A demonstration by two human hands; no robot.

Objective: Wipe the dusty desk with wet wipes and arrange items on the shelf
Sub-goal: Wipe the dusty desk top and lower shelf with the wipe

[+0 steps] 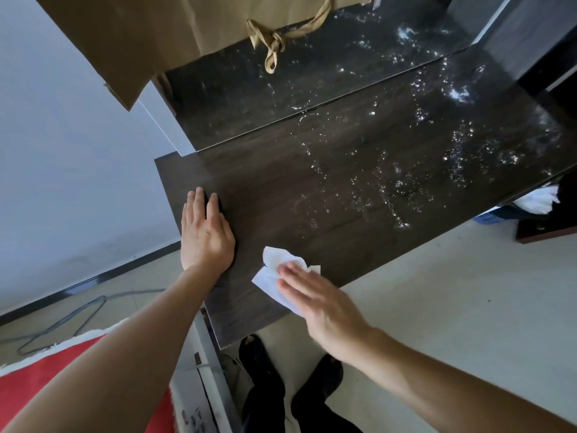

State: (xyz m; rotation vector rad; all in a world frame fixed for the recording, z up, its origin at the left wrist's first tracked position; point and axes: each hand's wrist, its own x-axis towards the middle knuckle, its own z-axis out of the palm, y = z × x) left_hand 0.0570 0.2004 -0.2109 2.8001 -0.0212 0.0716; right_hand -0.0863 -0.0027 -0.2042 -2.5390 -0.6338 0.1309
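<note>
Now the right hand (315,295), fingers straight, presses the wet wipe (274,260) at the table's (265,182) near edge, left hand (204,235) flat at ten o'clock; the speckled stretch (406,170) runs toward two o'clock.

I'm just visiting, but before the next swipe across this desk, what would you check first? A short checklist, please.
1. Wipe under control: ok. The right hand presses with straight fingers on the wet wipe, near the front edge of the desk.
2. Bracing: ok. The left hand rests flat on the desk by its left edge.
3. Whole desk wiped: not ok. Glistening specks cover the right part.
4. Path towards them free of items: ok. Nothing stands between the wipe and the specks.
5. Paper bag out of the way: ok. It is at the back, apart from both hands.
6. Wipe wet and clean enough: cannot tell.
</note>
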